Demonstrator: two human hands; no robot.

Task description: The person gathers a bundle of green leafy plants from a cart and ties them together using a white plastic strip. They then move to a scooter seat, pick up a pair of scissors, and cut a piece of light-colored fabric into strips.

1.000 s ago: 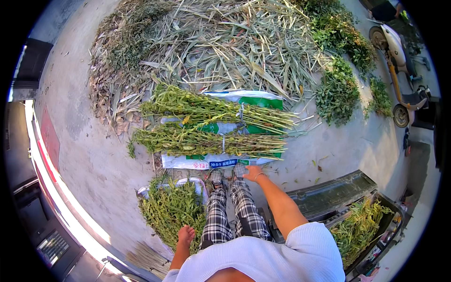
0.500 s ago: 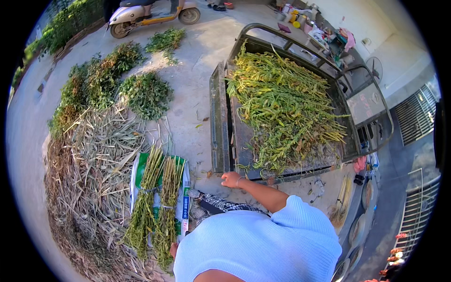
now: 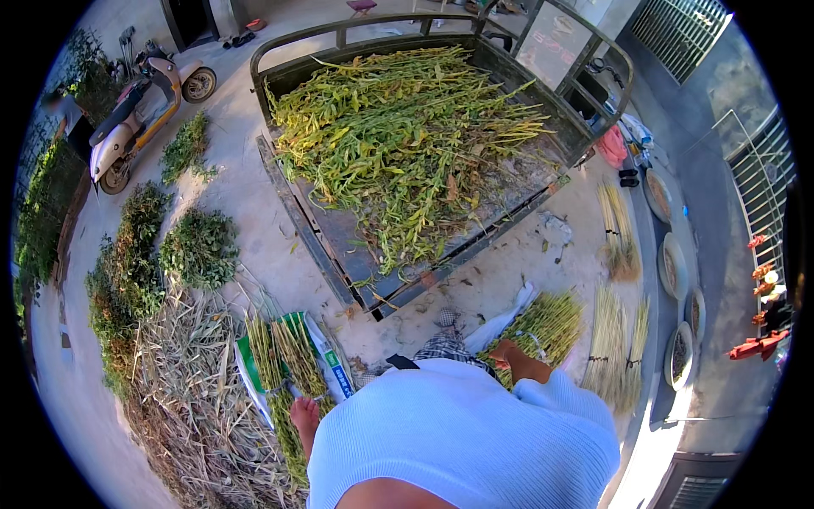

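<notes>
Two bare hands reach down past a pale blue top: the left hand (image 3: 303,416) rests on green stalk bundles (image 3: 284,365) lying on a sack (image 3: 326,360), their long axis running near to far, its grip hidden from view. The right hand (image 3: 507,355) touches another stalk bundle (image 3: 547,327) at right, grip unclear. A loaded cart (image 3: 407,144) stands far ahead, dry straw (image 3: 182,399) at left.

Pale blue sweater (image 3: 458,441) — checked black-and-white trousers (image 3: 445,343) — yellow-green stalks (image 3: 398,144).
</notes>
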